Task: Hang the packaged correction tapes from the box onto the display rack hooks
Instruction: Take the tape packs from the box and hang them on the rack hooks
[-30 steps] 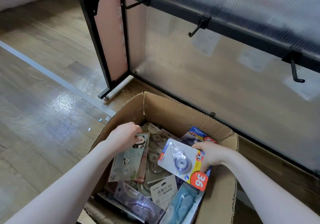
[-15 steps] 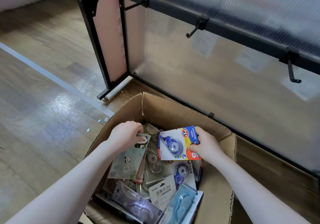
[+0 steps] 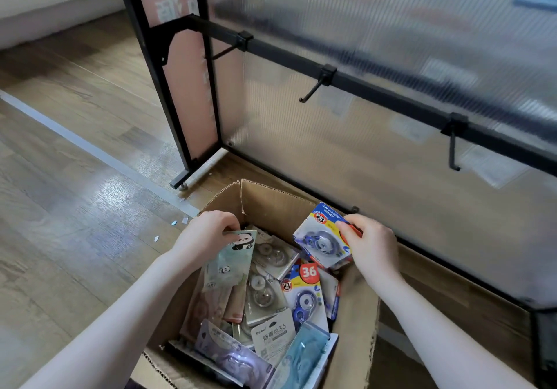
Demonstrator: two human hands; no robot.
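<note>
Since half a second ago my right hand [image 3: 372, 247] has lifted the blue and yellow correction tape pack [image 3: 324, 238] up and toward the far right corner of the cardboard box [image 3: 271, 204]; it now sits tilted above the heap, with its top edge near the box rim. That grip is a pinch, thumb and fingertips closed on the pack's right edge. A second ago the same hand held a different pack, the one with the red 36 label [image 3: 304, 286], which now lies back in the pile below. My left hand [image 3: 206, 238] has barely moved: its fingers are curled over the top of the green panda pack [image 3: 232, 268], which leans against the left inner wall of the box. The view has swung upward, so more of the display rack [image 3: 361, 87] shows.

The box stands on a wood-plank floor [image 3: 75, 177], crowded with loose blister packs. Just behind it rises the rack, a black frame with a frosted ribbed panel. Three black hooks stick out of its crossbar: the left hook [image 3: 226, 51], the middle hook [image 3: 313, 87] and the right hook [image 3: 453, 150], all bare. A pale strip [image 3: 90, 147] runs diagonally across the floor, with small scraps of paper [image 3: 177, 223] near the box's left corner
</note>
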